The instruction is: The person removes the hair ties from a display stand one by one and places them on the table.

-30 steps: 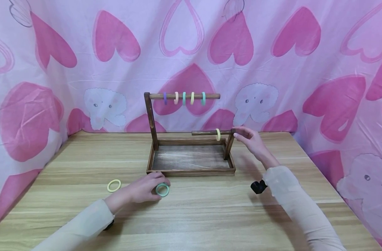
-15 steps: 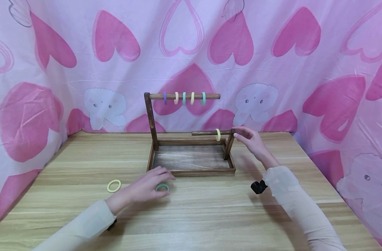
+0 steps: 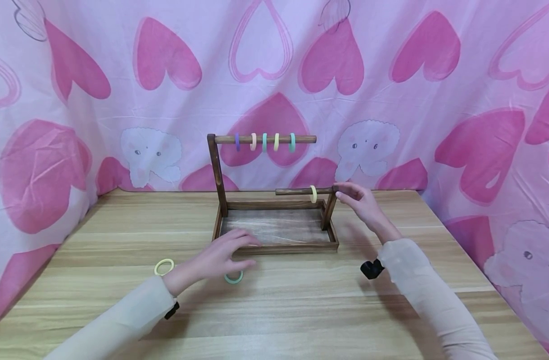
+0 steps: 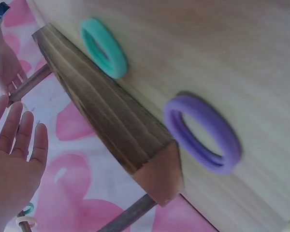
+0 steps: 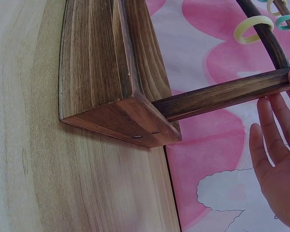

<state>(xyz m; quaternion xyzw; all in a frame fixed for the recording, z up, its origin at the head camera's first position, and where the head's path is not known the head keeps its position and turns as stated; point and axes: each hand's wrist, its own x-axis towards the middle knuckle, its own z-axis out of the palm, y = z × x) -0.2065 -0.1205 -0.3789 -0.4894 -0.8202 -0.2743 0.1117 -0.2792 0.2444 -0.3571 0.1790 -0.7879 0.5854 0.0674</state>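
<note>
My left hand (image 3: 220, 255) hovers over the table at the wooden rack's front wall (image 3: 292, 248), its fingers spread and holding nothing. Below its thumb a mint green ring (image 3: 233, 282) lies on the table, partly covered by the hand. The left wrist view shows a purple ring (image 4: 228, 159) flat on the table near the green ring (image 4: 118, 68); from the head view the purple one is hidden. With fairly straight fingers my right hand (image 3: 363, 204) touches the top of the rack's short right post (image 3: 329, 212). Beside it, a pale yellow ring (image 3: 313, 194) hangs on the low bar (image 3: 292, 191).
Several coloured rings, among them a pink ring (image 3: 253, 142), hang on the high bar (image 3: 308, 139), held by the tall left post (image 3: 217, 172). Another yellow ring (image 3: 156, 267) lies left of my left wrist. A pink heart-print cloth (image 3: 382, 105) surrounds the table.
My left hand has come off the green ring, its fingers opening, and has risen forward toward the rack. The ring stays on the table. My right hand keeps its place at the post.
</note>
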